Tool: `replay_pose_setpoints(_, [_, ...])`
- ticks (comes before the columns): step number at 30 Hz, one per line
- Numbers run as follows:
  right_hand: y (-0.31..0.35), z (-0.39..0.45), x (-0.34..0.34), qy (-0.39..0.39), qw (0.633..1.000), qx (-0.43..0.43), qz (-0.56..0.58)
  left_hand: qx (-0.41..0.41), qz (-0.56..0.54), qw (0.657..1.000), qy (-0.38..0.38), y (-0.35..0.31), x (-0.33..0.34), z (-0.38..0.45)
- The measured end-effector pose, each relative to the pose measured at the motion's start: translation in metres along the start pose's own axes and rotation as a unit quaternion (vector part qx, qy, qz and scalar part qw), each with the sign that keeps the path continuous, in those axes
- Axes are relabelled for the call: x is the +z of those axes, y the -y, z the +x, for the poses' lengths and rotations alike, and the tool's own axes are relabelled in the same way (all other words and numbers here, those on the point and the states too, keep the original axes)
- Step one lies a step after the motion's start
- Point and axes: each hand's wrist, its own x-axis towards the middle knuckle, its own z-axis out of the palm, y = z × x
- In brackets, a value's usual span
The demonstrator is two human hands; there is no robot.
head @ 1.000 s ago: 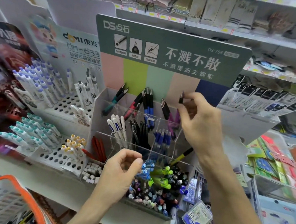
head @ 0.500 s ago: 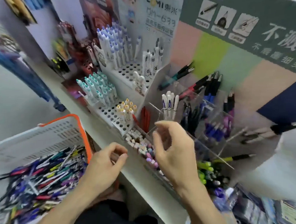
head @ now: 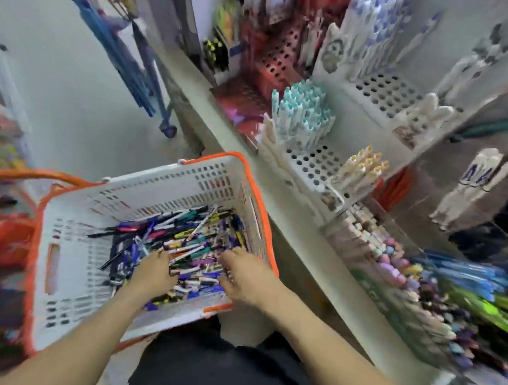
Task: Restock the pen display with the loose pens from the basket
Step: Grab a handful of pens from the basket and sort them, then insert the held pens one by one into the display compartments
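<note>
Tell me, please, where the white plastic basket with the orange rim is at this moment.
In the head view, the white plastic basket with the orange rim is at lower left, beside the pale shelf edge. Both hands, left hand and right hand, reach into its loose pens.

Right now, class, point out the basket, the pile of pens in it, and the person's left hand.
basket [head: 145,184]: head view, on its white back wall.
pile of pens [head: 189,239]: head view, middle of the heap.
left hand [head: 155,271]: head view, back of the hand.

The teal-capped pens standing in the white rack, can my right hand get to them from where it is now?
Probably yes. The right hand is down in the basket among the loose pens, and the teal-capped pens stand uncovered above the shelf edge, nothing between.
</note>
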Motion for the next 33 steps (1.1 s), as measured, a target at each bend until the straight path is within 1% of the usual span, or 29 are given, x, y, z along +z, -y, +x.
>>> replay_pose_setpoints(1, [0.004,0.015,0.007,0.018,1.000,0.024,-0.001,0.008,0.017,1.000,0.017,0.012,0.006,0.009])
replay_pose_setpoints(3, [0.011,0.046,0.025,0.055,0.996,0.075,-0.001,0.023,0.017,0.999,0.041,0.031,0.016,0.023])
replay_pose_setpoints(6, [0.015,0.089,0.052,0.110,0.985,0.131,-0.004,0.071,0.030,0.996,0.039,0.049,0.031,0.043])
replay_pose_setpoints(10, [0.019,0.129,0.090,0.165,0.972,0.159,-0.048,0.113,0.063,0.990,0.055,0.060,0.053,0.060])
replay_pose_setpoints(14, [0.014,0.148,0.122,0.197,0.957,0.184,-0.106,0.119,0.082,0.989,0.037,0.066,0.061,0.073])
replay_pose_setpoints(17, [0.011,0.154,0.144,0.233,0.945,0.205,-0.105,0.135,0.094,0.986,0.017,0.071,0.063,0.080])
replay_pose_setpoints(20, [0.015,0.157,0.153,0.241,0.937,0.211,-0.140,0.161,0.102,0.982,0.011,0.076,0.063,0.087])
replay_pose_setpoints(22, [0.020,0.158,0.155,0.248,0.932,0.215,-0.155,0.177,0.106,0.978,0.021,0.078,0.061,0.088])
replay_pose_setpoints(25, [0.027,0.158,0.161,0.266,0.923,0.226,-0.161,0.206,0.139,0.968,0.037,0.074,0.060,0.085])
replay_pose_setpoints(28, [0.028,0.160,0.167,0.276,0.918,0.231,-0.168,0.219,0.174,0.960,0.031,0.066,0.060,0.084])
replay_pose_setpoints(31, [0.026,0.163,0.169,0.278,0.918,0.237,-0.156,0.238,0.193,0.951,0.032,0.064,0.064,0.084])
replay_pose_setpoints(33, [0.023,0.165,0.169,0.278,0.922,0.238,-0.130,0.260,0.186,0.947,0.035,0.068,0.069,0.085])
